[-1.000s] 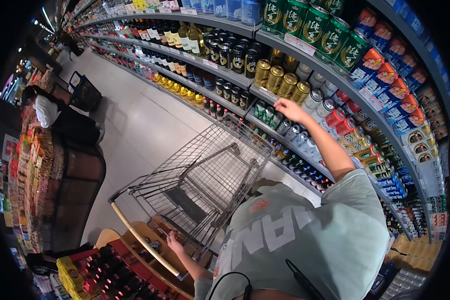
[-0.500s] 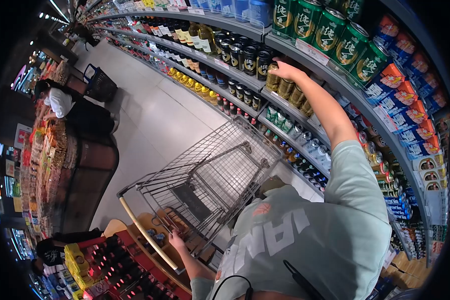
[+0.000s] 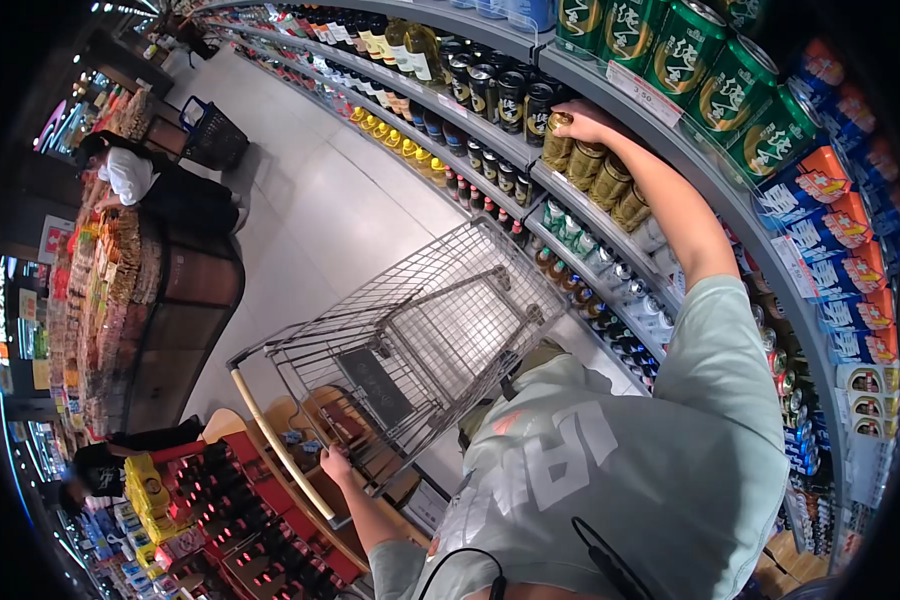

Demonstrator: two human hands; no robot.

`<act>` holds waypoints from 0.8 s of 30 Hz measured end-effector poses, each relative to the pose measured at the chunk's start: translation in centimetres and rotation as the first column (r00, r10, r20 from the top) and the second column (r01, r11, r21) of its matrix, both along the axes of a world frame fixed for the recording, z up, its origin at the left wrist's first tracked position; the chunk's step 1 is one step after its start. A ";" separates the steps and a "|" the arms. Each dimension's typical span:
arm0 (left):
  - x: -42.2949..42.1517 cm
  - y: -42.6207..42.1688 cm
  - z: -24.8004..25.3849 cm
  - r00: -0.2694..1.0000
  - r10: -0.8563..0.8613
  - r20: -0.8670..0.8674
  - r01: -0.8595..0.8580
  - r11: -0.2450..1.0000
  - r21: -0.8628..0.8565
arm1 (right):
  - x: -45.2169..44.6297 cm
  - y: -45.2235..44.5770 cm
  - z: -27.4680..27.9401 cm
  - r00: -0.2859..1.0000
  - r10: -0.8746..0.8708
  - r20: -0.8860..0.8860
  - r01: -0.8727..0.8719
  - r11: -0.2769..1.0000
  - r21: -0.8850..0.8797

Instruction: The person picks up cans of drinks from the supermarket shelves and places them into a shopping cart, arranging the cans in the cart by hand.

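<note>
My right hand (image 3: 582, 124) reaches onto a middle shelf, its fingers closed around the upper part of a gold can (image 3: 557, 150). More gold cans (image 3: 610, 183) stand in a row beside it, under my forearm. Black cans (image 3: 510, 100) line the same shelf on the other side. Low on the left, my left hand (image 3: 337, 464) is closed at the metal frame of a shopping cart (image 3: 420, 330), just inside its pale handle (image 3: 280, 445). Exactly which bar the fingers wrap is hard to see. The cart's basket shows bare wire mesh.
Large green cans (image 3: 690, 50) and blue-and-orange packs (image 3: 820, 230) fill the shelf above my arm. A person (image 3: 155, 185) leans over a goods stand across the aisle, near a dark basket (image 3: 215, 135). Red-and-black bottle displays (image 3: 235, 520) stand behind the cart handle.
The view has shifted slightly, so the scene sits a little differently. My right hand remains at the gold can, with its fingers more around the can's upper side. My left hand stays by the cart.
</note>
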State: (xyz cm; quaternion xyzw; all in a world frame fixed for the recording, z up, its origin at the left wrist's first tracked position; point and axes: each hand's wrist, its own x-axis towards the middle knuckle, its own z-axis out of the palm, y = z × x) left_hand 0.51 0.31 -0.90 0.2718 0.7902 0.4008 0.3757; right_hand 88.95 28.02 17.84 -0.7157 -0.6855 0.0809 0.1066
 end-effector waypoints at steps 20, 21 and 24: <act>0.3 0.4 -0.8 0.991 0.050 0.122 -0.068 0.987 0.146 | 0.8 -4.1 1.2 0.981 -0.114 0.159 0.144 0.971 -0.193; 0.2 0.5 -0.8 0.991 0.047 0.122 -0.065 0.987 0.149 | 0.8 -4.4 1.3 0.981 -0.117 0.158 0.147 0.971 -0.191; -0.1 0.5 -1.0 0.992 0.041 0.120 -0.057 0.990 0.131 | 0.8 -4.6 1.5 0.986 -0.132 0.102 0.151 0.967 -0.207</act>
